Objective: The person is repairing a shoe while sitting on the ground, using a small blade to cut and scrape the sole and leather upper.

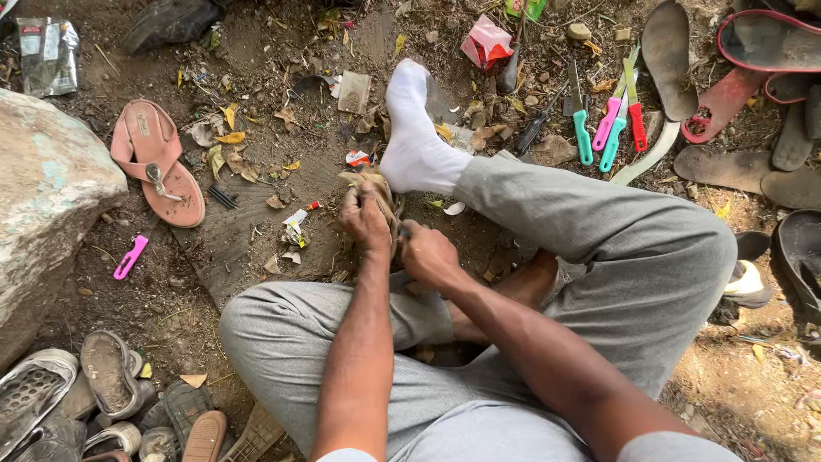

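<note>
I sit cross-legged on bare ground in grey trousers, with one foot in a white sock [415, 137] stretched forward. My left hand [366, 218] grips a worn tan shoe piece [382, 190] held against the heel of that foot. Beside it, my right hand [425, 251] is closed around a small dark tool at the piece's edge; the tool is mostly hidden by the fingers.
A pink sandal [158, 162] and a pink cutter [130, 257] lie left, beside a large rock [47, 205]. Several colourful-handled knives [607, 124] lie upper right near loose soles [671, 56] and sandals. Worn shoes [111, 402] pile at lower left. Litter and dry leaves cover the dirt.
</note>
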